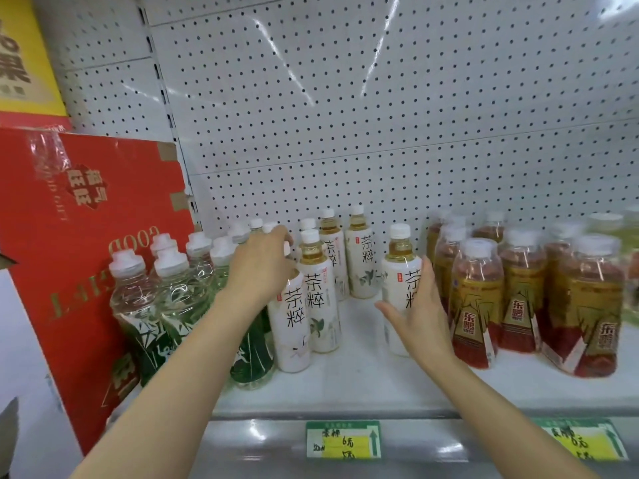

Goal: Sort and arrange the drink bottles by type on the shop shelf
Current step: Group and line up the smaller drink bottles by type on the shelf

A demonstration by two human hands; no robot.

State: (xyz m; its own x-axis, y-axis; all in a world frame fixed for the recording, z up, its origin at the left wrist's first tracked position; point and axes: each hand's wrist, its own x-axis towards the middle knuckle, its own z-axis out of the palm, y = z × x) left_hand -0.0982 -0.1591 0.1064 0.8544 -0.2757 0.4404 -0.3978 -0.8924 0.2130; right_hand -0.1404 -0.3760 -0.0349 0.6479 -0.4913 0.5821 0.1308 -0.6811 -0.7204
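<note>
White tea bottles (403, 292), centre: black "茶粹" down each label. Red/gold bottles (475, 305) at 3 o'clock: "东鹏" on labels. Red carton (86, 254) at 9 o'clock, print upside down: "GOOD GIFT". Shelf-edge price tag (343, 439) at 6 o'clock: handwritten "茶粹 6元". 2nd tag (584, 440) at 5 o'clock: "东鹏 6元", blurry. Yellow box (24, 53) at 10 o'clock: "果", rest cut off.
</note>
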